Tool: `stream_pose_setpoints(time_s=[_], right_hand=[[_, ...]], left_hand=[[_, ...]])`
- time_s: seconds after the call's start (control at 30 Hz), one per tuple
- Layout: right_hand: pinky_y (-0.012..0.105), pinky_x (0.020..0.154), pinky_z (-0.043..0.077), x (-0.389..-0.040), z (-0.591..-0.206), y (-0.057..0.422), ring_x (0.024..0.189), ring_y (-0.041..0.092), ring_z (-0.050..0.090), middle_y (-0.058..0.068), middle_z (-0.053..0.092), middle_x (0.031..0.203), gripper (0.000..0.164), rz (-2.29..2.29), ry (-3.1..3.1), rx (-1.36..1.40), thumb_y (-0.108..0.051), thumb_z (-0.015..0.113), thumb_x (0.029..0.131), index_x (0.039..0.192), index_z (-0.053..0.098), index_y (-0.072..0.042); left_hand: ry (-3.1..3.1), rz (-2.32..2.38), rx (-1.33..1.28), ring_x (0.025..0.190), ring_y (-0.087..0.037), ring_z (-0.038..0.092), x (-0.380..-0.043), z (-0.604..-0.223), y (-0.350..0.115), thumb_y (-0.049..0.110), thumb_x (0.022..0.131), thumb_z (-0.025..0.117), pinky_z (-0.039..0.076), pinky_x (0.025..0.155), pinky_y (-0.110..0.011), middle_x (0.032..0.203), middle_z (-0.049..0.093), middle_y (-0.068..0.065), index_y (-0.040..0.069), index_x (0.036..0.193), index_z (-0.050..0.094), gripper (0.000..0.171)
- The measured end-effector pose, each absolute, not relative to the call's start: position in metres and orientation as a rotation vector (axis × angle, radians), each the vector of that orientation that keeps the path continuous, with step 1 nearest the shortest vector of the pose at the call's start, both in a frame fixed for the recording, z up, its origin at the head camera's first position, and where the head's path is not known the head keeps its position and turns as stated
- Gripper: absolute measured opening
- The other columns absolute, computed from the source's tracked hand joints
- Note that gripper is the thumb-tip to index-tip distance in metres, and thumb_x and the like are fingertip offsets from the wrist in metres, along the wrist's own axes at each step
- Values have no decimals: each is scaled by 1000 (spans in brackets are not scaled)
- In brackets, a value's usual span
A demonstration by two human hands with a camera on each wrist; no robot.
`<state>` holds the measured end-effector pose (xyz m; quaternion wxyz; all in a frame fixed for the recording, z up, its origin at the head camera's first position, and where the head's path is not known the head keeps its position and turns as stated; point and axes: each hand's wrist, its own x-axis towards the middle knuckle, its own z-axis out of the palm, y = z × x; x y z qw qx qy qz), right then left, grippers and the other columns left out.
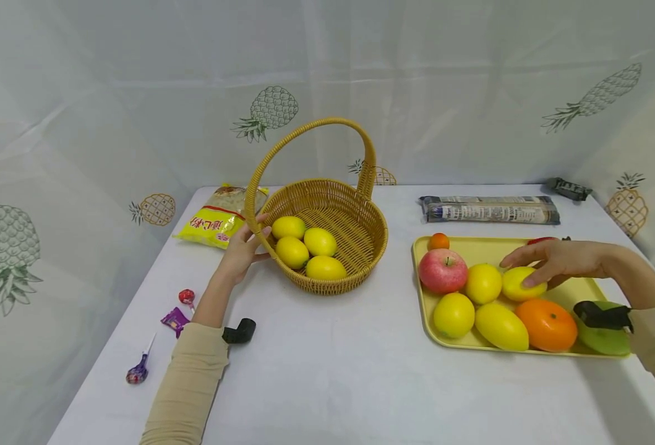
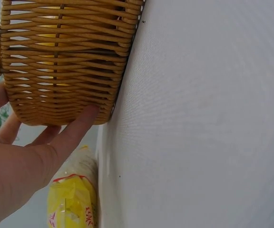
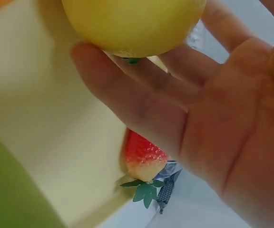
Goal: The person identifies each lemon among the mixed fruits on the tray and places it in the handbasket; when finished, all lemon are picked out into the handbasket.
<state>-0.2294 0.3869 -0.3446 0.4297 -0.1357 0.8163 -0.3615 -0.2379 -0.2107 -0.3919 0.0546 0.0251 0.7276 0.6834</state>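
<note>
My left hand (image 1: 240,252) holds the left side of a wicker basket (image 1: 373,253) with a tall handle, near the handle's foot. In the left wrist view the thumb lies along the outside of the basket's weave (image 2: 65,90), low down. Several lemons (image 1: 325,268) lie in the basket's left part. Over a yellow tray (image 1: 485,247) on the right, my right hand (image 1: 569,258) pinches a lemon (image 1: 512,285) between thumb and fingers. The right wrist view shows fingers against the underside of this lemon (image 3: 132,28); whether it touches the tray, I cannot tell.
The tray also bears an apple (image 1: 443,271), an orange (image 1: 547,326), a strawberry (image 3: 144,154), other yellow fruit (image 1: 453,315) and a green item (image 1: 605,339). A noodle packet (image 1: 491,210) lies behind it. A yellow bag (image 1: 210,225) and lollipops (image 1: 137,371) lie at left.
</note>
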Motion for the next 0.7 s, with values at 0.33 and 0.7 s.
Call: stream_pose_setpoints(time_s=[0.33,0.7], right_hand=[[47,86,54,-231,-345,396,118,38,49,33,35,142,54,-888,2101,-301,-19,61,96,138,40,7],[40,82,57,-254,-308,385,97,24,61,0,60,120,40,-1247,2022,-613,-1,42,102,130,53,-28]], left_hand=[[2224,2072,84,135,-35,34,-238,-392,-211,20,103,49,47,94,-55,154,25,-14,11,151,34,51],[2223,2082,75,133,-34,36,-238,-393,-211,18,103,49,49,93,-54,153,27,-13,12,150,35,49]])
